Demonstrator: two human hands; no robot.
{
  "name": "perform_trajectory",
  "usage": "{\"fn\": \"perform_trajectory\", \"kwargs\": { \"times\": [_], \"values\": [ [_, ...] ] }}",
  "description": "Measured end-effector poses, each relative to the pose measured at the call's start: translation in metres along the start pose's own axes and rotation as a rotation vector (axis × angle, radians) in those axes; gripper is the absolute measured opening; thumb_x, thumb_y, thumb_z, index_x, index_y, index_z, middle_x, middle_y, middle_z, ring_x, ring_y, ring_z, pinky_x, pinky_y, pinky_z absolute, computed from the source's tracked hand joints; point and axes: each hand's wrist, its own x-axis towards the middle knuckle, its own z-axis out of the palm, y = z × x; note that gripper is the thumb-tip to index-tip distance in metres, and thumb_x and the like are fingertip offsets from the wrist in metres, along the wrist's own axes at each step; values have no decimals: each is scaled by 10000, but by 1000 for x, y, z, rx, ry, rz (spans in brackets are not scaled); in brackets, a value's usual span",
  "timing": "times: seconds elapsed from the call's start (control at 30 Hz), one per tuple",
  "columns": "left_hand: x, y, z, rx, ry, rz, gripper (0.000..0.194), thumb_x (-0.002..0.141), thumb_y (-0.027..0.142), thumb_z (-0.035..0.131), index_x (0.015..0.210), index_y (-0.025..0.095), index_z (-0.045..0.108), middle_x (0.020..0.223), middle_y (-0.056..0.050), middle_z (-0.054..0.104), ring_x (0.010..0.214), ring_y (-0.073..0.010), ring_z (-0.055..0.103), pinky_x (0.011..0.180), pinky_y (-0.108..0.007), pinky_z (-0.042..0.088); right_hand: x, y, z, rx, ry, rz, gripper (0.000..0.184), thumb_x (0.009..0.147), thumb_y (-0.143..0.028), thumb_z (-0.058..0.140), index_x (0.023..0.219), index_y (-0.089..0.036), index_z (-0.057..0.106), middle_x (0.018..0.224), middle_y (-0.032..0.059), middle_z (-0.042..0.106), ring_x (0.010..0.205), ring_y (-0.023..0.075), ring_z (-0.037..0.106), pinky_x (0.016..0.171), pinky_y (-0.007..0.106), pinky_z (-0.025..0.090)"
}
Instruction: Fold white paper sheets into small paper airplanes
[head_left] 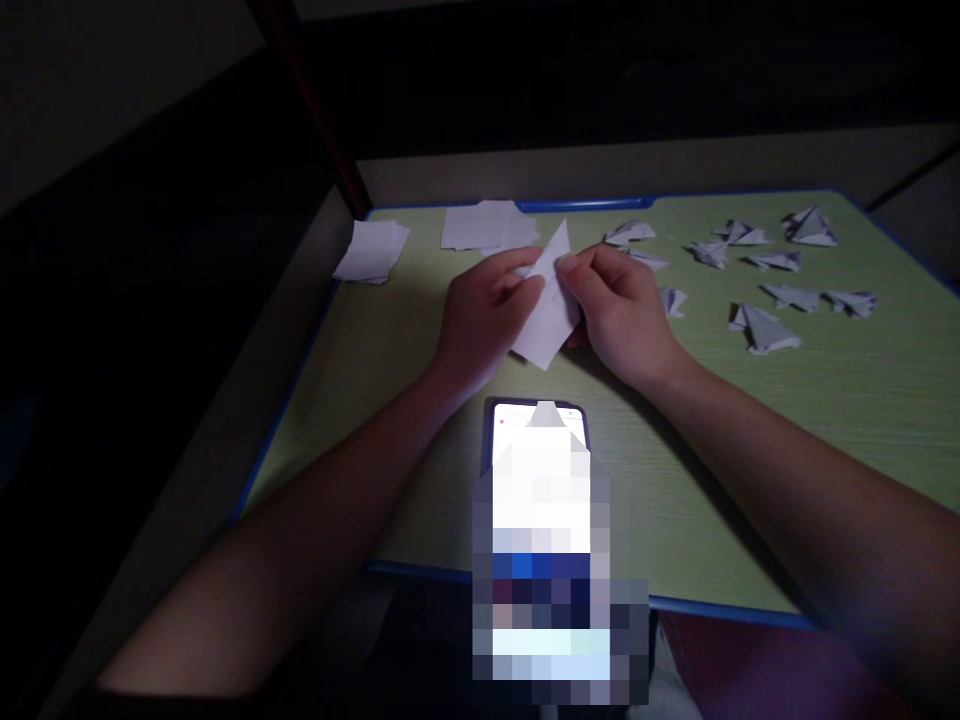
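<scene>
Between both hands a folded sheet of white paper (551,310) is held above the table, its pointed tip upward and a lower corner hanging down. My left hand (487,310) pinches its left edge between thumb and fingers. On the opposite edge, my right hand (619,305) grips the paper with the thumb near the upper part; its other fingers are partly hidden behind. Below the hands lies a lit smartphone (540,412), mostly covered by a blurred patch.
Several folded paper figures (765,328) are spread over the right of the green table (847,420). A stack of paper squares (371,250) lies at the far left corner, and more white sheets (480,227) at the back. The table has a blue rim (592,204).
</scene>
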Motion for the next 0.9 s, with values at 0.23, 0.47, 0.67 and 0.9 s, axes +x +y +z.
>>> {"fn": "perform_trajectory", "kwargs": {
  "times": [0.23, 0.47, 0.67, 0.9],
  "values": [
    [-1, 7, -1, 73, -49, -14, 292, 848, 252, 558, 1080, 143, 698, 665, 15, 686, 604, -116, 585, 535, -227, 429, 6, 9, -8, -17, -47, 22, 356, 857, -451, 682, 635, -225, 521, 491, -60, 459, 398, 71, 398, 389, 225, 351],
    [0, 5, 0, 68, -49, 14, 266, 848, 213, 539, 1047, 153, 705, 691, 11, 688, 625, -118, 599, 553, -239, 433, 2, -2, -3, -49, 38, 26, 367, 881, -433, 655, 616, -222, 513, 460, -55, 449, 365, 78, 394, 331, 225, 314],
    [0, 4, 0, 43, -74, -19, 256, 848, 204, 549, 1068, 172, 676, 640, 26, 661, 586, -121, 586, 519, -240, 414, 3, -3, -2, -6, 46, 44, 374, 867, -476, 656, 622, -249, 489, 438, -53, 421, 353, 102, 348, 318, 264, 268],
    [1, 5, 0, -23, -45, -61, 119, 812, 220, 608, 919, 198, 655, 620, 26, 653, 571, -128, 571, 503, -260, 408, 5, -3, -4, 1, 55, 62, 359, 903, -402, 629, 614, -249, 481, 450, -45, 436, 377, 105, 359, 360, 280, 277]
  ]
}}
